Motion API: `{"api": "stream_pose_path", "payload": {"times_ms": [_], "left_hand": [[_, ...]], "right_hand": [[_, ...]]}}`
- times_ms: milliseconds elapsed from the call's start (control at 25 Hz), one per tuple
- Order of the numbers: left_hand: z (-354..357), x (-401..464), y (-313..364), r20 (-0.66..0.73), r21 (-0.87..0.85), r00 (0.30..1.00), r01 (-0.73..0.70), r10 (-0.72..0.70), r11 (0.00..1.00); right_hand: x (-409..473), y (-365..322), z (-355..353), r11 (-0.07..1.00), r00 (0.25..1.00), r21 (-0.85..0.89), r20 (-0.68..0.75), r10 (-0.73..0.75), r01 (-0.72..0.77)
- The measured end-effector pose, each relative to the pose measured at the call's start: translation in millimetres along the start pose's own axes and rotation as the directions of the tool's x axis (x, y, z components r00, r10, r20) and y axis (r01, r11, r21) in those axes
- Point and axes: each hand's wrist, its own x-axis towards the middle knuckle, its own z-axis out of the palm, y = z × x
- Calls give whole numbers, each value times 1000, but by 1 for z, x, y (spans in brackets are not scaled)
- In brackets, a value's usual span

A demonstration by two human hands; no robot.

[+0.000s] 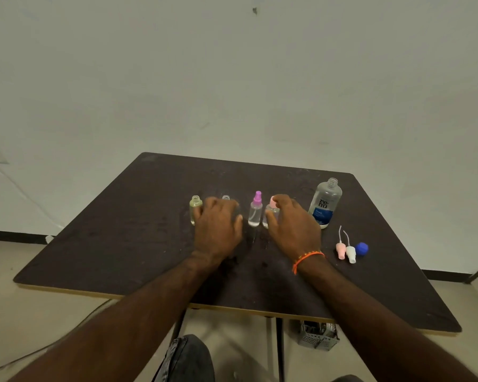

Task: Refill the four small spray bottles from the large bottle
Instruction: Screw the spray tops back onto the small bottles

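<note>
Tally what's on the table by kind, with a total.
Small bottles: 4
Large bottle: 1
Loose spray tops: 2
Blue cap: 1
Total: 8

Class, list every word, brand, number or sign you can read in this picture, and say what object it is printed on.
"re-nu": printed in dark letters on the large bottle, above its blue label panel.
Small print on the blue label panel: too blurred to read.
The small spray bottles, the loose caps and the table show no readable text.
</note>
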Motion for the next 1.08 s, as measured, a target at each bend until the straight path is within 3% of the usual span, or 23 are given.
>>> {"api": "stream_pose_path", "payload": {"times_ms": [80, 160, 240, 320, 520, 840, 1080], "left_hand": [[-7, 18, -10, 52, 26, 996, 75, -76, 997], [-8, 38, -16, 223, 100, 963, 131, -151, 986], [-6, 55, -19, 363, 179, 915, 117, -176, 977], [-4, 66, -21, 410, 232, 899, 60, -154, 971], [-7, 61, -20, 409, 183, 908, 17, -91, 983], [-14, -4, 24, 401, -165, 910, -41, 105, 985], [-4, -17, 32, 395, -232, 910, -29, 122, 972]], "right_hand": [[-18, 13, -8, 1000, 999, -17, 28, 19, -18], [-35, 28, -14, 998, 998, -44, 52, 36, -34], [-48, 42, -18, 997, 997, -50, 51, 58, -56], [-57, 55, -22, 995, 995, -62, 46, 83, -80], [-70, 76, -30, 985, 980, -88, 119, 160, -150], [-67, 110, -37, 943, 967, -272, 112, 227, -190], [-25, 132, -50, 871, 876, -483, 379, 299, -88]]}}
